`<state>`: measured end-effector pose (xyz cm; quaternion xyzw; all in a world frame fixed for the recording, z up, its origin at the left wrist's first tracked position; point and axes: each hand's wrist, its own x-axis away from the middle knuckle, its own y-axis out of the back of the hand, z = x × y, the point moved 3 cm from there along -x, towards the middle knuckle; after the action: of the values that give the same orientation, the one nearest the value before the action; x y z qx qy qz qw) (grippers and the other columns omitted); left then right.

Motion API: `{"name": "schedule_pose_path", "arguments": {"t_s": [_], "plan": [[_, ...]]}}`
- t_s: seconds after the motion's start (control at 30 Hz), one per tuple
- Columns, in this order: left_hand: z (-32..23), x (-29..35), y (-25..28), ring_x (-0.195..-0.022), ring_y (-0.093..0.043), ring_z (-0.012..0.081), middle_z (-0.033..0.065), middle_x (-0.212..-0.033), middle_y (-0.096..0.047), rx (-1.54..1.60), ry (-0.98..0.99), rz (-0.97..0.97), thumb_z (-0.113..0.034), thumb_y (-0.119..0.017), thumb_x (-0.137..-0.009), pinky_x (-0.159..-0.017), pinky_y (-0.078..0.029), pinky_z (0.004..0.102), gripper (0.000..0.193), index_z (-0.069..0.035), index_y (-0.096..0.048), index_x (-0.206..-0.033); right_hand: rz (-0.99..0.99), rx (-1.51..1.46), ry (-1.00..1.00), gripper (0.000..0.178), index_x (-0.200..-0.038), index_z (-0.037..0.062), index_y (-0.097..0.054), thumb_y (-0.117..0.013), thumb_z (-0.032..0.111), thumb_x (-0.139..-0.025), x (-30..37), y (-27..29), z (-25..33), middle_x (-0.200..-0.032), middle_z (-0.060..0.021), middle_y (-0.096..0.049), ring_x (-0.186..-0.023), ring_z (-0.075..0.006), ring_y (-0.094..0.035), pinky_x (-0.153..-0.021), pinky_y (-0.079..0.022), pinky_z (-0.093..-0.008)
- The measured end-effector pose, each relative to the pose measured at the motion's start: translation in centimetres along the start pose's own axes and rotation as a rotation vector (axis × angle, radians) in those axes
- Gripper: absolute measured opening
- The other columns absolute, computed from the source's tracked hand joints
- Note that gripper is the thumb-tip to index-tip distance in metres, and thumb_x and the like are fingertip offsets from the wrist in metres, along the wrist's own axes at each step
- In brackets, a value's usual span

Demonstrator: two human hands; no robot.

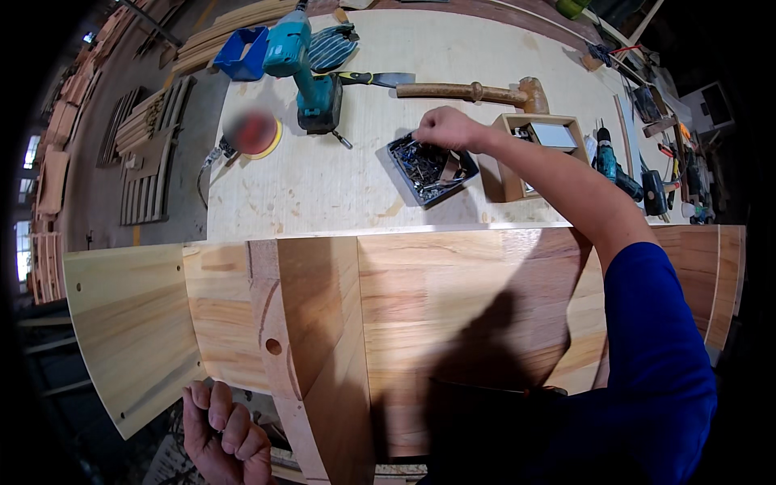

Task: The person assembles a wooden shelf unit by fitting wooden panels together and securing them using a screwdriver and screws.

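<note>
My right hand reaches over a dark open box of loose screws. Its fingers are pinched together at the box's far rim; whatever is between the fingertips is too small to make out. At the lower left, my left hand is curled closed, palm up, and its bent fingers hide what it may hold. It is beside a wooden cabinet piece with upright panels. Closest to that hand are a pale end panel with small holes and a divider edge with one round hole.
On the worktable are a teal cordless driver, a round sander, a scraper, a wooden mallet and a striped glove. A small wooden box and a drill are at the right. A blue bin stands far left.
</note>
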<state>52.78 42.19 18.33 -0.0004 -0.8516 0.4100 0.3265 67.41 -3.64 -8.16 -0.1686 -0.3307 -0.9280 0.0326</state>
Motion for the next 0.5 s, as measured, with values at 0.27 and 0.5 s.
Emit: {"name": "schedule_pose_path", "arguments": {"t_s": [0.27, 0.5], "plan": [[0.0, 0.1, 0.8, -0.053, -0.033, 0.0099, 0.0032, -0.079, -0.038, -0.014, -0.008, -0.028, -0.028, -0.036, -0.109, -0.042, -0.030, 0.0216, 0.027, -0.006, -0.046, -0.097, 0.036, 0.540, 0.104, 0.024, -0.102, 0.0086, -0.071, -0.062, 0.023, -0.085, 0.1, -2.5, 1.6, -0.099, -0.0180, -0.071, -0.096, -0.0371, -0.066, -0.085, -0.052, -0.0447], [-0.2, 0.4, 1.3, -0.053, -0.033, 0.0098, 0.0022, -0.079, -0.038, -0.011, -0.006, -0.025, -0.027, -0.037, -0.109, -0.042, -0.030, 0.0217, 0.025, -0.007, -0.046, -0.097, -0.017, 0.427, 0.126, 0.022, -0.099, 0.0069, -0.070, -0.056, 0.019, -0.086, 0.5, 0.9, 0.7, -0.095, -0.0192, -0.070, -0.093, -0.0380, -0.066, -0.083, -0.052, -0.0454]]}}
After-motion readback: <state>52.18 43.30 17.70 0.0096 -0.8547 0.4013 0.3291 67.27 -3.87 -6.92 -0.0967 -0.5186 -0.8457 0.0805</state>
